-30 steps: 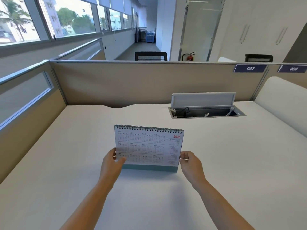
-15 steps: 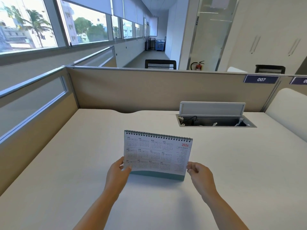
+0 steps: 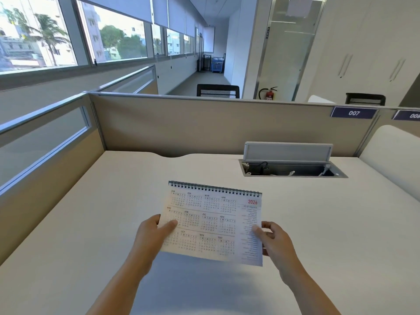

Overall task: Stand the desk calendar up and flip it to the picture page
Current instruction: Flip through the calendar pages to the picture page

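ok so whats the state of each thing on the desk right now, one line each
white spiral-bound desk calendar: front page with the 2026 year grid facing up, lower edge lifted, no picture page showing
left hand: gripping the calendar's left edge, thumb on the page
right hand: pinching the calendar's right edge
grey hinged cable box lid: flipped open, upright
recessed cable box: uncovered, cables visible inside

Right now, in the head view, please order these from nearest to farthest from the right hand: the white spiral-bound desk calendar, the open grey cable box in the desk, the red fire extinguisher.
1. White spiral-bound desk calendar: held by the right hand at its right edge.
2. Open grey cable box: beyond the hand, recessed in the desk.
3. Red fire extinguisher: far behind the partition, on the floor.
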